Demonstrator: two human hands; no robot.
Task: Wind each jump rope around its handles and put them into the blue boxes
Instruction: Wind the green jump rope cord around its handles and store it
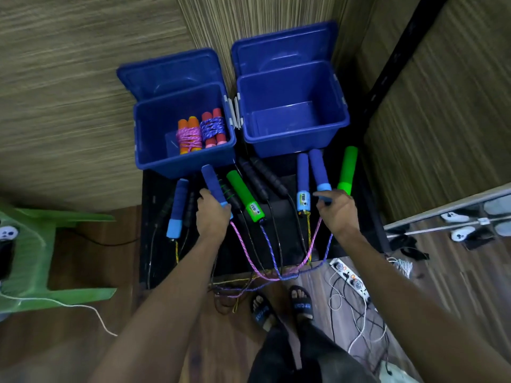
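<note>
The left hand (pixel 211 214) is clamped round the lower end of a blue foam handle (pixel 211 181), whose long axis runs up toward eleven o'clock, tip aimed at the near wall of the left blue box (pixel 154 161). The right hand (pixel 336 210) pinches the cap end of the matching blue handle (pixel 318 168), which points to about twelve o'clock, toward the right blue box (pixel 340 125). The hands are well apart, and the pink rope (pixel 250 258) runs from each of them, sagging off the six o'clock edge of the black table (pixel 154 258) toward the floor.

The next move likely turns on this gap — the two handles must come together side by side, long axes parallel, before the slack can be wound round them. Each hand already has its own end, so neither is nearer; the slack lies at six o'clock from both.

Counted: two blue boxes, lids open. The left one holds two wound bundles — an orange-handled one (pixel 189 136) and a red-handled one (pixel 213 129) beside it. The right box shows nothing inside. On the table I count four blue handles including the two held, two green handles (pixel 244 194), and dark handles (pixel 262 176) in at least two pairs, though the ones at nine o'clock are hard to make out. Judged so, the task is well short of half done.
</note>
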